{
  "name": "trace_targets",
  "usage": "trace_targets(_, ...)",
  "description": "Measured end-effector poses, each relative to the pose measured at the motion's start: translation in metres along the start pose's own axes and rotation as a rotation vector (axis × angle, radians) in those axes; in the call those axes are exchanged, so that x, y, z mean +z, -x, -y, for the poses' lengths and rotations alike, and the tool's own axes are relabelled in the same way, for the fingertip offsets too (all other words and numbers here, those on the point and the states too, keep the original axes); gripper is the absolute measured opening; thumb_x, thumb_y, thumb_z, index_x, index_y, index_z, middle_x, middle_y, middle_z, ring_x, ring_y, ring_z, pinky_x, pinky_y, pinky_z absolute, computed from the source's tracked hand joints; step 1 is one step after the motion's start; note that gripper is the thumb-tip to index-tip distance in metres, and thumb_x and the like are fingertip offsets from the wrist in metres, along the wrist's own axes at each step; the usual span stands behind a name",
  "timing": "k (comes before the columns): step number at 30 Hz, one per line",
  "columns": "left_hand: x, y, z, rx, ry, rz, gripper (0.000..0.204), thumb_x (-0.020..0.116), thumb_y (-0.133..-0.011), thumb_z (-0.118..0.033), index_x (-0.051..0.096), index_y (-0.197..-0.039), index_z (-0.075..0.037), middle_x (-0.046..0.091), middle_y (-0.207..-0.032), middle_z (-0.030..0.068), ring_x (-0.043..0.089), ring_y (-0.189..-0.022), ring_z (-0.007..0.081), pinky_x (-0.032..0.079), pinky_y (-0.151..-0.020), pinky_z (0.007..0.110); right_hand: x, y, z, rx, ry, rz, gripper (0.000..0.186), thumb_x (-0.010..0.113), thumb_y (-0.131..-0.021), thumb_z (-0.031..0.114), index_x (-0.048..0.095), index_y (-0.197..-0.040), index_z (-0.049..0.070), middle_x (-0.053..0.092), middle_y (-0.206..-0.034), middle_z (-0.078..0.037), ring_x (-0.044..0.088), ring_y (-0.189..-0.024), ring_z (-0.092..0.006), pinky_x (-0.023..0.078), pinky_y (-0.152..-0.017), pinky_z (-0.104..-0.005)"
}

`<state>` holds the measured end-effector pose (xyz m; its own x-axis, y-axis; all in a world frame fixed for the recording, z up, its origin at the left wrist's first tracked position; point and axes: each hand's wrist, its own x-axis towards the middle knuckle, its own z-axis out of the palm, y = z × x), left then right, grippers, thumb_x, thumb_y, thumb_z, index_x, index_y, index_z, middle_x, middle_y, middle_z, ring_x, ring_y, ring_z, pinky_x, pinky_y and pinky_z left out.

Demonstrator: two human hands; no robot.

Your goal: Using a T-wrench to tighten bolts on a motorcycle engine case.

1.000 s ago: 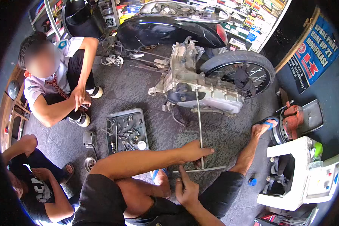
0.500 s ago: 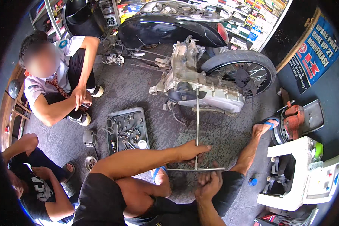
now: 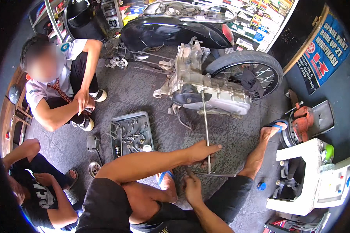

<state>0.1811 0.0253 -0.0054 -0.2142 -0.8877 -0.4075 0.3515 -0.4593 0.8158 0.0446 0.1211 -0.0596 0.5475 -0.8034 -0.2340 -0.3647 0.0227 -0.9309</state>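
Note:
A long steel T-handle wrench runs from the engine toward me, its far end at the black cover on the engine's side. My left hand is closed around the shaft just above the crossbar. Close to the left end of the tilted crossbar is my right hand, one finger stretched up against the bar and the others partly curled. The exact contact there is hard to make out.
A grey tray of bolts and small parts lies left of the wrench. A spoked wheel stands behind the engine. One person crouches at upper left, another at lower left. A white stool and a blue cap are at right.
The wrench's crossbar has turned and its near end has shifted slightly right. My right hand has moved from below the crossbar's middle to its left end. My left hand stays around the shaft.

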Motion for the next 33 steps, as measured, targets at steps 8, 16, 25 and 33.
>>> trace_targets(8, -0.011, 0.007, -0.003, -0.057, 0.134, 0.099, 0.044, 0.054, -0.093, -0.041, 0.045, -0.062, -0.011, 0.048, -0.054, 0.0062, 0.038, -0.038, 0.0110, 0.030, -0.034, 0.027, -0.037, -0.002, 0.027, 0.335, -1.537, -0.084, 0.029, 0.052, -0.087, 0.026, 0.055, -0.106, 0.004, 0.038, -0.064, 0.002, 0.037, -0.053, -0.0110, 0.033, -0.055, -0.0290)
trace_targets(16, -0.018, 0.007, 0.009, 0.024, -0.242, -0.088, 0.045, 0.057, -0.090, -0.045, 0.056, -0.068, -0.005, 0.055, -0.058, 0.0068, 0.047, -0.041, 0.0139, 0.037, -0.036, 0.029, -0.051, -0.001, 0.042, -0.038, -0.500, -0.370, 0.024, 0.056, -0.091, 0.011, 0.055, -0.111, -0.002, 0.056, -0.078, -0.003, 0.051, -0.062, -0.0106, 0.043, -0.057, -0.0281)
trace_targets(25, -0.010, 0.003, 0.007, 0.042, -0.291, -0.170, 0.047, 0.056, -0.091, -0.044, 0.058, -0.068, -0.003, 0.056, -0.059, 0.0061, 0.052, -0.044, 0.0151, 0.040, -0.040, 0.031, -0.035, -0.009, 0.025, 0.456, -1.172, -0.277, 0.031, 0.041, -0.099, 0.031, 0.057, -0.094, 0.005, 0.056, -0.074, -0.005, 0.051, -0.058, -0.0157, 0.043, -0.053, -0.0304)
trace_targets(33, -0.007, 0.011, 0.000, 0.044, -0.336, -0.273, 0.045, 0.057, -0.092, -0.042, 0.059, -0.069, -0.003, 0.055, -0.057, 0.0048, 0.051, -0.045, 0.0131, 0.039, -0.041, 0.030, -0.037, -0.012, 0.020, 0.561, -1.033, -0.079, 0.032, 0.042, -0.098, 0.032, 0.055, -0.087, 0.005, 0.051, -0.070, -0.008, 0.051, -0.062, -0.0219, 0.043, -0.057, -0.0358)
